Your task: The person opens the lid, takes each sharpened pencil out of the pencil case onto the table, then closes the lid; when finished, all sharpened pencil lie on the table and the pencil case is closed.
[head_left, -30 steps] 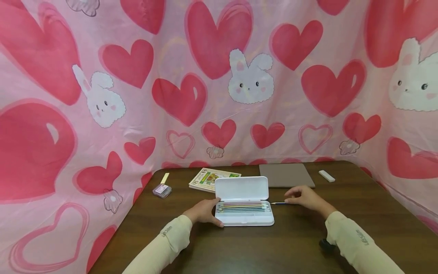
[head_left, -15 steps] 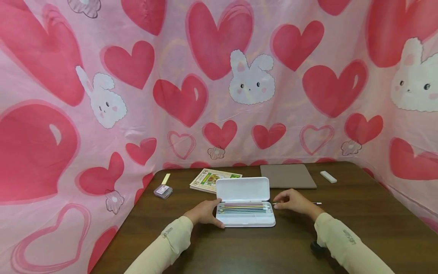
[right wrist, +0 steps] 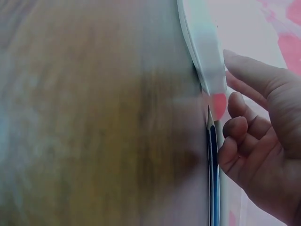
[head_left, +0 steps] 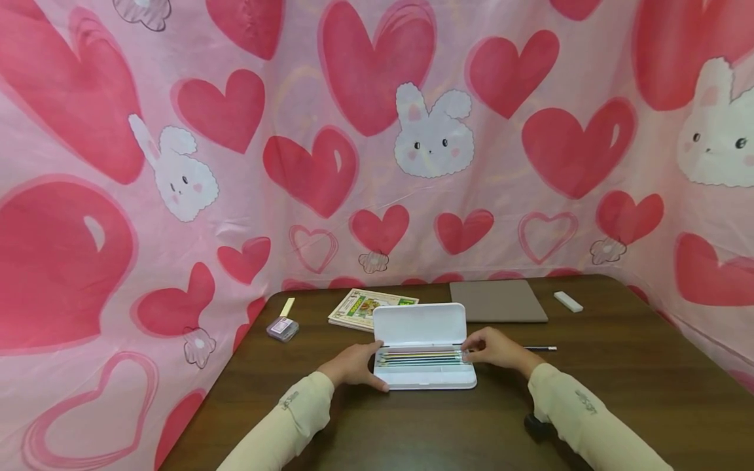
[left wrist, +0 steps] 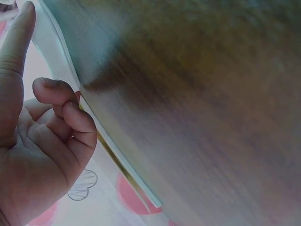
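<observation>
A white pencil case (head_left: 412,379) lies on the table, its lid (head_left: 419,324) raised at the back. Several colored pencils (head_left: 418,357) lie side by side within. My left hand (head_left: 352,364) grips the case's left end, thumb at the front corner and index finger at the back. At the other end, my right hand (head_left: 497,347) has its thumb and index fingertips right over the pencil ends; I cannot tell if they pinch one. Behind that hand a dark pencil (head_left: 540,348) lies on the table, its sharpened tip toward the case in the right wrist view.
Books (head_left: 359,307) with a colorful cover lie behind the case, and a grey-brown flat board (head_left: 497,302) sits to their right. A white block (head_left: 568,301) is at the far right. A small purple box (head_left: 283,328) and a yellow strip (head_left: 287,307) are at the left.
My right hand has moved left from the pencil on the table to the right end of the case. That pencil stays lying there. My left hand keeps its hold on the case.
</observation>
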`<state>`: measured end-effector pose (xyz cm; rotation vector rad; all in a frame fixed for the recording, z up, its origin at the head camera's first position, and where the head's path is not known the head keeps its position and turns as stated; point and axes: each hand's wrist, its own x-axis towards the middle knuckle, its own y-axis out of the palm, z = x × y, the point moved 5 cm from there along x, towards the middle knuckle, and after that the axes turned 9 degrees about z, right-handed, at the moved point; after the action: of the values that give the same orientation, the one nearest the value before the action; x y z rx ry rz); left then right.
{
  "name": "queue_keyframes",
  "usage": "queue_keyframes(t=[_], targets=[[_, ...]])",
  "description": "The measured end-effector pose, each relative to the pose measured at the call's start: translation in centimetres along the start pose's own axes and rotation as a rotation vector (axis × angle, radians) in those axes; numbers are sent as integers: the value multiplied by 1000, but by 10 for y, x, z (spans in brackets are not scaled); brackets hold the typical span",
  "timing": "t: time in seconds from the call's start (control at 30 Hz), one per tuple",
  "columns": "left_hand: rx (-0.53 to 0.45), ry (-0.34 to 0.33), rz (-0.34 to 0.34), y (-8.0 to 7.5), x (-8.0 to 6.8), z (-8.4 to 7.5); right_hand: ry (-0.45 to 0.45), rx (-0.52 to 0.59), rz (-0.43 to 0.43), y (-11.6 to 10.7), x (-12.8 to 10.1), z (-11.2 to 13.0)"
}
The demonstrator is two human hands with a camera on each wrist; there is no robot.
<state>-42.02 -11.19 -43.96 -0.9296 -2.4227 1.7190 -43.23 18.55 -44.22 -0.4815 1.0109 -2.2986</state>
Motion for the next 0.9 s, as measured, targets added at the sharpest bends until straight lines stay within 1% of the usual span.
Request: queue_keyframes(t=[0.2,0.33,0.53,0.67,0.77,0.9], targets=[[0,-1,6,0,-1,0,48,-19,39,3,2,4],[0,0,12,-1,-1,-1,36,-23,50,4,5,5],[-11,-4,13,-3,-3,-4,27,-71,60,2,8,11],[-2,-4,12,-4,-3,-4,0,-156,65,1,10,18],[1,-3,13,-3,-3,-5,-41,-247,71,3,11,24],[4,1,11,-3,-2,-4,-59,-296,85,6,13,28]])
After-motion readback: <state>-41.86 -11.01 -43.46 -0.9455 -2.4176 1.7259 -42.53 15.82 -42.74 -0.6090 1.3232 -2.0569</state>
